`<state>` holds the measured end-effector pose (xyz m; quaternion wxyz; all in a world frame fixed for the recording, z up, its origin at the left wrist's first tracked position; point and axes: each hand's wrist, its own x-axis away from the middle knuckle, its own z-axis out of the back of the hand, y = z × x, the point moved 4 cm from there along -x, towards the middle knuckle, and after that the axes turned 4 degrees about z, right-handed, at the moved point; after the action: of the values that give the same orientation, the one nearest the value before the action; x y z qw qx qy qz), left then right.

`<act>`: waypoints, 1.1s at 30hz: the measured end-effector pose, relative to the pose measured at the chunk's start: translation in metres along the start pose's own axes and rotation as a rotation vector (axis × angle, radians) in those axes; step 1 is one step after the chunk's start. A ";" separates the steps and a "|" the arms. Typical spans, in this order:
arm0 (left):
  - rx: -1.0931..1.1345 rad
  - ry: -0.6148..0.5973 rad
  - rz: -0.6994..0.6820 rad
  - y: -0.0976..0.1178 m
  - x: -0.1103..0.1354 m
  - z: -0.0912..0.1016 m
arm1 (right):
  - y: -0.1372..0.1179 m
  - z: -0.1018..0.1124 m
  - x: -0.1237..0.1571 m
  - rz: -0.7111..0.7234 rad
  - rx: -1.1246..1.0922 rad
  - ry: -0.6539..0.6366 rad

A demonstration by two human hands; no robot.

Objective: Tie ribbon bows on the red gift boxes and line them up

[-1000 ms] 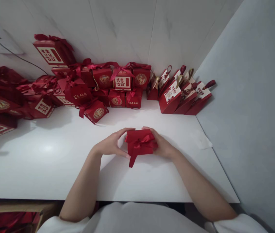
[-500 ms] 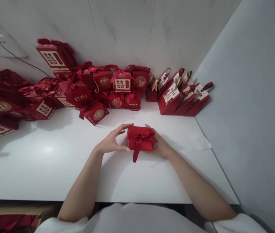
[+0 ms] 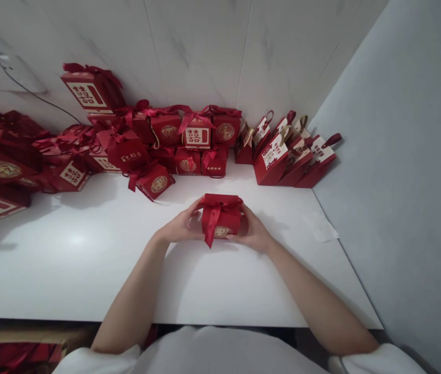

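Note:
A small red gift box (image 3: 230, 215) stands between my hands over the middle of the white table. Its top is tied with a red ribbon (image 3: 213, 221) whose tail hangs down the front, beside a partly covered gold emblem. My left hand (image 3: 185, 224) curves around the box's left side, thumb in front and fingers behind. On the right side, my right hand (image 3: 254, 231) grips the box, its thumb across the lower front. The fingers behind the box are partly hidden.
Stacked red gift boxes (image 3: 165, 130) with ribbons line the wall from the left to the middle. Several wedge-shaped red boxes (image 3: 294, 161) with loops stand at the back right. A pale sheet (image 3: 323, 227) lies near the right edge. An open carton (image 3: 17, 353) sits below, front left.
The box has turned and tilted upright, so its front with the gold emblem now shows. My left fingers have closed in on its side, and my right thumb has come round to the front.

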<state>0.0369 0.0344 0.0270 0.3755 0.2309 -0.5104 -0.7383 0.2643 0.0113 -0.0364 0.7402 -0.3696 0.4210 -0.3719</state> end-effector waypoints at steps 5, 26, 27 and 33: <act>0.065 0.175 0.003 -0.013 -0.014 -0.013 | 0.004 -0.002 -0.002 -0.135 -0.235 0.133; 0.065 0.309 0.102 -0.032 -0.022 -0.015 | 0.006 0.000 -0.005 -0.193 -0.141 0.103; 0.066 0.317 0.108 -0.032 -0.022 -0.015 | 0.006 0.000 -0.005 -0.181 -0.135 0.116; 0.214 0.323 0.126 -0.044 -0.022 -0.018 | 0.006 0.003 -0.005 -0.140 -0.089 0.131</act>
<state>0.0492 0.0500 -0.0219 0.4712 0.3526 -0.5326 -0.6083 0.2666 0.0188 -0.0391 0.6659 -0.4057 0.4578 -0.4270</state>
